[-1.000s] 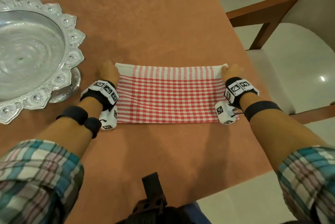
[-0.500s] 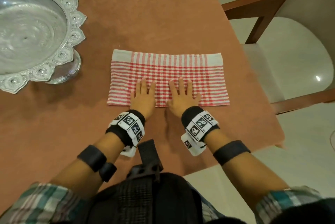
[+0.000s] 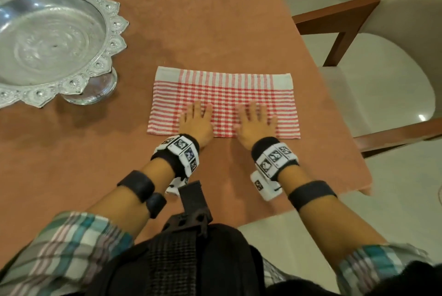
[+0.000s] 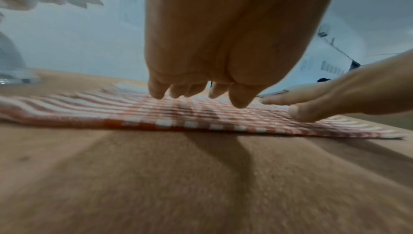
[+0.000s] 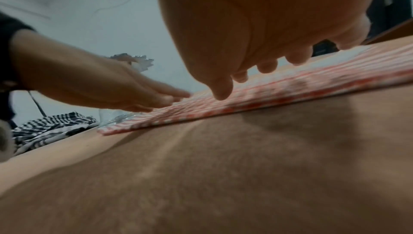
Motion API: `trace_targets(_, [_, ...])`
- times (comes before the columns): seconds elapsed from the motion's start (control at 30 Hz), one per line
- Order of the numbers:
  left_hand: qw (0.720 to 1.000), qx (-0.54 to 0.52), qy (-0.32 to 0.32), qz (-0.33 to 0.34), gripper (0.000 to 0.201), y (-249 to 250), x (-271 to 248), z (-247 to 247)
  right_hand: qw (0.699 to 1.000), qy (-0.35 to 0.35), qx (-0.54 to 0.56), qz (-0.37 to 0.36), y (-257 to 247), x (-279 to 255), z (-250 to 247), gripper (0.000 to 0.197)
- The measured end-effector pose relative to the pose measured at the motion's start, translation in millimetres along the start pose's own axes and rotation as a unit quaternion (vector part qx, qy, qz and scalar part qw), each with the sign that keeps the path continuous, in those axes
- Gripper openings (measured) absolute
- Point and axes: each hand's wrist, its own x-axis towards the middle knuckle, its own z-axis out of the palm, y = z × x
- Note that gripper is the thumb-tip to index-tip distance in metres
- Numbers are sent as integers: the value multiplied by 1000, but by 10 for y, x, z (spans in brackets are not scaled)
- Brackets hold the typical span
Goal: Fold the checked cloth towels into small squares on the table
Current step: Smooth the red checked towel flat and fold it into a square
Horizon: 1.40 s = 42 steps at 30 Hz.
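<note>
A red-and-white checked towel [image 3: 223, 90] lies folded into a wide rectangle on the brown table [image 3: 203, 27]. My left hand [image 3: 197, 119] and right hand [image 3: 254, 121] lie flat, side by side, fingers straight and spread, on the towel's near half. In the left wrist view the left hand's fingertips [image 4: 156, 93] touch the towel [image 4: 89, 107], with the right hand [image 4: 324, 100] beside them. In the right wrist view the right hand's fingertips [image 5: 221, 94] rest on the towel [image 5: 312, 86], and the left hand [image 5: 111, 87] lies to its left.
An ornate silver pedestal bowl [image 3: 47, 39] stands at the table's far left. A black-and-white checked cloth [image 5: 51, 128] lies crumpled at the left in the right wrist view. A wooden chair with a cream seat [image 3: 373, 80] stands along the table's right edge.
A second ago my hands held the towel's far corners out at its two ends. They let go and came in to its near middle, where they now lie flat.
</note>
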Motion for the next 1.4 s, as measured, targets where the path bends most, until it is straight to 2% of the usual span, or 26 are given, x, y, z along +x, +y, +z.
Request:
trace_targets(0.07, [999,20,-45,-1,62,-17,92,5,998,-45,0,-32,-155,106,24,58])
trace_targets(0.13, [997,37,-65,-8,67,-179,93,10,997,-75,0,-23,-23,146,2,59])
trace_targets(0.27, [994,42,-54,-83,72,-483,88,-109,994,-70,13,83,553,118,-128,64])
trace_targets(0.33, [992,73,-34,-94,71,-433,194,-202,993,-40,-9,108,595,203,-263,64])
trace_targets(0.43, [996,88,-14,3,67,-107,449,-292,1000,-3,-12,5,215,514,-417,60])
trace_targets(0.47, [996,79,-24,31,63,-12,538,-303,999,-11,-6,-31,69,621,-435,59])
trace_targets(0.53, [996,58,-55,47,58,42,685,-295,997,-44,3,-56,-89,794,-427,56])
trace_targets(0.6, [995,63,-62,42,58,-77,761,-271,998,-58,15,-31,36,901,-376,56])
trace_targets(0.7, [996,78,-44,2,64,-269,808,-291,997,-35,41,63,483,842,-395,62])
trace_targets(0.8, [998,57,-15,-34,68,-92,826,-393,985,-6,70,154,818,641,-448,73])
trace_targets(0.83, [999,47,9,-15,67,56,833,-409,979,19,84,182,876,548,-450,77])
trace_targets(0.9, [996,9,51,73,60,387,843,-393,964,74,105,231,932,368,-401,76])
trace_targets(0.97, [986,-59,42,148,50,689,835,-343,952,96,106,272,934,186,-309,64])
trace_targets(1.03, [976,-97,9,193,43,935,825,-304,942,104,110,300,903,61,-204,57])
trace_targets(1.13, [966,-111,-33,232,38,1148,834,-252,933,120,143,309,837,-6,-120,54])
trace_targets(1.23, [962,-52,-50,262,41,1226,901,-219,929,95,177,312,876,43,-112,49])
trace_targets(1.33, [958,-29,-81,274,44,1243,998,-266,930,61,206,298,933,113,-107,32])
trace_targets(1.4, [952,-25,-98,289,48,1264,1041,-323,912,70,285,288,944,132,-134,17])
